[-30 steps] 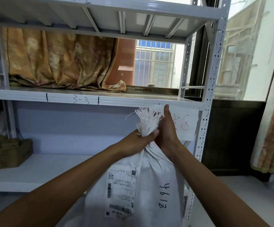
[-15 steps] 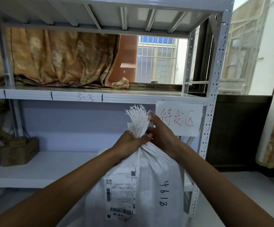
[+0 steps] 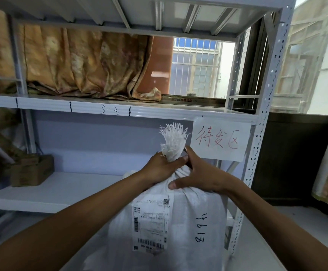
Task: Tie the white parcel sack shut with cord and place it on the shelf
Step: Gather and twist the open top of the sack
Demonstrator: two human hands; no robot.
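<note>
The white woven parcel sack (image 3: 198, 222) stands upright in front of the white metal shelf (image 3: 47, 194), with a shipping label and a handwritten number on its side. Its gathered neck ends in a frayed white tuft (image 3: 173, 141). My left hand (image 3: 160, 169) grips the neck just under the tuft. My right hand (image 3: 200, 176) lies on the sack's shoulder to the right of the neck, thumb stretched across the front and fingers reaching behind the neck. No cord is plainly visible.
A brown cardboard box (image 3: 31, 170) sits at the left of the lower shelf board. Orange curtain cloth (image 3: 84, 67) is heaped on the upper board. A paper sign (image 3: 220, 138) with red writing hangs by the right upright (image 3: 261, 133).
The sack's neck and both hands have sunk lower against the shelf. My right hand has dropped from beside the tuft onto the sack's shoulder. My left hand keeps its grip.
</note>
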